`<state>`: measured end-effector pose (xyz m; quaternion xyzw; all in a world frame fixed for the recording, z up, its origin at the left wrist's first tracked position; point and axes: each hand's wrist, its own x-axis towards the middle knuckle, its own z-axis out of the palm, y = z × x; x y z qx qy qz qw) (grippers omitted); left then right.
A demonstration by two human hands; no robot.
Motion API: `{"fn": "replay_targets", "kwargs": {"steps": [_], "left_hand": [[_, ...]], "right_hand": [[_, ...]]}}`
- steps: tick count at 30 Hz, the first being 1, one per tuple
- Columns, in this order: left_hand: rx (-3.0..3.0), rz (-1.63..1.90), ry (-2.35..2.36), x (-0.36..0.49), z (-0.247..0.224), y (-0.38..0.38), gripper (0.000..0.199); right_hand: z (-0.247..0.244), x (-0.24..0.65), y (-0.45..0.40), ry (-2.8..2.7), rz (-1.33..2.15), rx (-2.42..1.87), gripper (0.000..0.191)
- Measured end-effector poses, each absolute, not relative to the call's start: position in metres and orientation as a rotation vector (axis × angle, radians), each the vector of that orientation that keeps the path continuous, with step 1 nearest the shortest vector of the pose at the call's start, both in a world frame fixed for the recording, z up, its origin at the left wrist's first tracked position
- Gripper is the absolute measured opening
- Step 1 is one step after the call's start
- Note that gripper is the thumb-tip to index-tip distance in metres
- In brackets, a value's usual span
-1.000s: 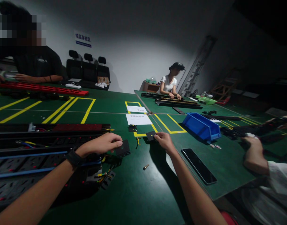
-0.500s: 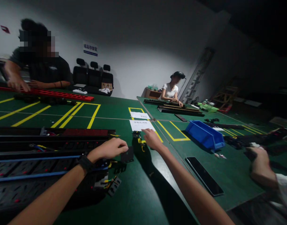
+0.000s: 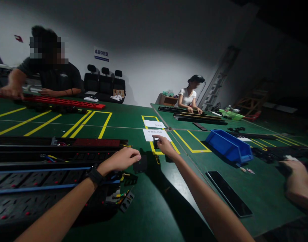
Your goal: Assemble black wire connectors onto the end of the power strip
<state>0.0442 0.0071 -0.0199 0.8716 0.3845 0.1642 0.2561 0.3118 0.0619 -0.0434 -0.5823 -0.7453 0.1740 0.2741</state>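
Note:
My left hand point(image 3: 121, 159), with a black watch on its wrist, is closed at the right end of long black slotted strips point(image 3: 58, 179). Its thumb lies against a dark square plate point(image 3: 140, 164); the other fingertips are hidden. Farther out, my right hand point(image 3: 165, 146) has its fingers bent round a small black part point(image 3: 156, 143), its index finger reaching over the top. Just below that part a short yellow wire point(image 3: 157, 159) shows on the green table. Near my left hand lies a slotted metal bracket point(image 3: 127, 201) beside loose wire ends.
Right of my right arm lie a phone point(image 3: 229, 193) and a blue bin point(image 3: 229, 146). White paper labels point(image 3: 154, 135) lie ahead inside yellow tape lines. Two people work across the table; another person's arm point(image 3: 298, 178) reaches in from the right edge.
My right hand has closed round the small black part, which stood just left of its fingers before. My left hand stays by the square plate. The view has shifted slightly.

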Motion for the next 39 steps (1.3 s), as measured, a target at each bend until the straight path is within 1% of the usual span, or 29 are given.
{"fn": "replay_targets", "kwargs": {"steps": [2, 5, 7, 9, 11, 14, 16, 20, 22, 28, 33, 39], "left_hand": [[2.413, 0.415, 1.012, 0.044, -0.019, 0.005, 0.035], [2.499, 0.358, 1.029, 0.045, -0.018, 0.004, 0.032], [2.555, 0.318, 1.07, 0.046, -0.02, 0.003, 0.03], [2.597, 0.279, 1.087, 0.046, -0.022, 0.003, 0.03], [2.627, 0.248, 1.079, 0.046, -0.024, 0.003, 0.029], [2.65, 0.23, 1.079, 0.046, -0.025, 0.004, 0.028], [2.658, 0.237, 1.074, 0.047, -0.025, 0.004, 0.027], [2.675, 0.235, 1.015, 0.05, -0.025, 0.004, 0.029], [2.689, 0.227, 1.005, 0.05, -0.024, 0.003, 0.031], [2.695, 0.286, 0.934, 0.05, -0.025, 0.005, 0.032], [2.673, 0.29, 0.909, 0.051, -0.024, 0.005, 0.033], [2.63, 0.298, 0.87, 0.051, -0.021, 0.006, 0.03]], "right_hand": [[-0.045, 0.32, 0.038, -1.933, 0.616, -1.491, 0.047], [-0.054, 0.329, 0.0, -1.844, 0.895, -1.36, 0.03], [-0.062, 0.33, -0.019, -1.677, 1.231, -1.205, 0.03], [-0.07, 0.328, -0.03, -1.575, 1.4, -1.156, 0.031], [-0.076, 0.323, -0.036, -1.662, 1.31, -1.242, 0.022], [-0.08, 0.316, -0.041, -1.896, 0.905, -1.41, 0.011], [-0.079, 0.313, -0.043, -1.963, 0.71, -1.491, 0.006], [-0.075, 0.31, -0.045, -2.045, 0.538, -1.586, 0.006], [-0.073, 0.31, -0.045, -2.078, 0.505, -1.598, 0.006], [-0.074, 0.313, -0.045, -2.122, 0.55, -1.549, 0.014], [-0.077, 0.316, -0.042, -2.16, 0.513, -1.438, 0.016], [-0.079, 0.321, -0.037, -2.157, 0.546, -1.364, 0.017]]}}
